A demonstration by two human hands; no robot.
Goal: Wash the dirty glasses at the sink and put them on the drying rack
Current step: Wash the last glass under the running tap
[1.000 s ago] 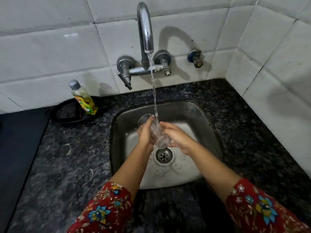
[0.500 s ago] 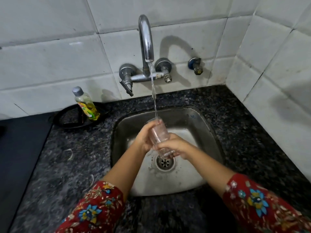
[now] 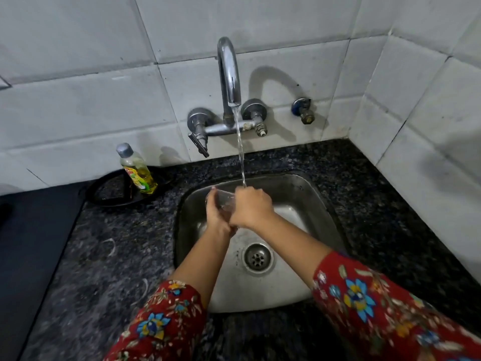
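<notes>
A clear drinking glass (image 3: pixel 224 199) is held over the steel sink (image 3: pixel 307 194), lying roughly on its side between both hands. My left hand (image 3: pixel 217 217) grips it from the left and below. My right hand (image 3: pixel 251 208) is curled over its right side and covers most of it. Water runs from the chrome tap (image 3: pixel 229 74) and the stream lands on the top of my right hand at the glass. Only the glass's upper left part shows.
A dish soap bottle (image 3: pixel 136 169) stands on a black tray (image 3: pixel 109 196) left of the sink. Dark speckled granite counter (image 3: pixel 117 256) surrounds the basin. The drain (image 3: pixel 257 257) lies below the hands. White tiled walls close the back and right. A capped valve (image 3: pixel 303 110) sticks out right of the tap.
The glass has gone from upright under the stream to tipped sideways. My right hand has moved from its base up over its side. The view has tilted up.
</notes>
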